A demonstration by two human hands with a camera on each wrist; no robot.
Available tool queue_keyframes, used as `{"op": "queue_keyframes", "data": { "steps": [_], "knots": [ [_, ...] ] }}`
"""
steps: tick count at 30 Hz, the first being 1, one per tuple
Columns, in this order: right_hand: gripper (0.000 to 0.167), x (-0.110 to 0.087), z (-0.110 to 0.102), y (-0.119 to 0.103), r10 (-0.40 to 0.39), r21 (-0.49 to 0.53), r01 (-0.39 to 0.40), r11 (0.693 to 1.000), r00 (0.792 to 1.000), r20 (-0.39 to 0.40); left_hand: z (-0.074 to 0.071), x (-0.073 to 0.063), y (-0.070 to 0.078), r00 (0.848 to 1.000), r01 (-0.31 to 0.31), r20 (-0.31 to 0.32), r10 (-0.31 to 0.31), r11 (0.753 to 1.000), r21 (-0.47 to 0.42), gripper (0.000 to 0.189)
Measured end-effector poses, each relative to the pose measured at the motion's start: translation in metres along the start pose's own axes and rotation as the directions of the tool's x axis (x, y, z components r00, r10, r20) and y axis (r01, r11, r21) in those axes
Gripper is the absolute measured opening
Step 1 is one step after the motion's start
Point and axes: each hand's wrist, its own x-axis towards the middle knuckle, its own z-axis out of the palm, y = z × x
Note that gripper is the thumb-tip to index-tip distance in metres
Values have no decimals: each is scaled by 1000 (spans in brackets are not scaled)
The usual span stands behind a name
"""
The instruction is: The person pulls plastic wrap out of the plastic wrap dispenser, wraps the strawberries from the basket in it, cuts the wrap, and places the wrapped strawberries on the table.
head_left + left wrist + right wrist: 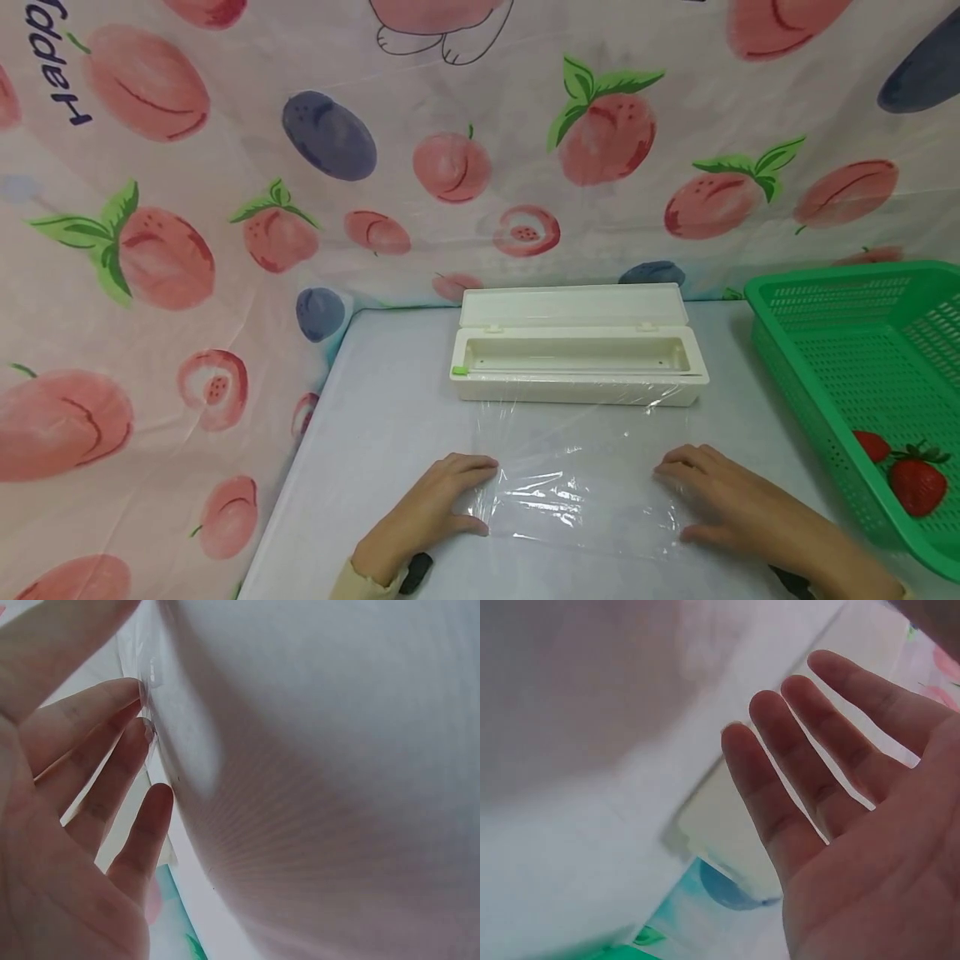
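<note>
A sheet of clear plastic wrap lies spread on the table, running from the front of a white wrap dispenser box whose lid stands open. My left hand is at the sheet's left edge, thumb and fingers apart. In the left wrist view its extended fingertips touch the crinkled film edge. On the opposite side my right hand reaches to the right edge of the wrap, thumb apart from the fingers. The right wrist view shows its fingers straight and slightly spread, with nothing gripped.
To the right stands a green plastic basket with red strawberries in it. A green slider sits at the dispenser's left end. Behind and to the left hangs a fruit-print cloth, meeting the white table.
</note>
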Motion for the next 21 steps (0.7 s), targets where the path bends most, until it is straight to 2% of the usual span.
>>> {"op": "queue_keyframes", "data": {
  "steps": [4, 6, 12, 19, 21],
  "knots": [
    [67, 0, -13, 4, -15, -14, 14, 1000, 1000, -26, 0, 0, 0, 1000, -6, -5, 6, 1000, -8, 74],
    [67, 0, -21, 6, 2, -21, -3, 1000, 1000, -15, 0, 0, 0, 1000, -13, -11, 13, 1000, -9, 74],
    [71, -3, -42, 11, 16, -86, -20, 996, 999, -44, 1, 0, -1, 999, -37, -30, 37, 999, -9, 75],
    [73, -1, -68, 16, 149, -94, -144, 985, 988, 44, 0, 0, 0, 1000, -20, -14, 20, 1000, -3, 75],
    [74, -2, -74, 19, 172, -108, -166, 980, 984, 44, -1, 0, 0, 1000, -18, -14, 18, 1000, 1, 75]
  ]
}}
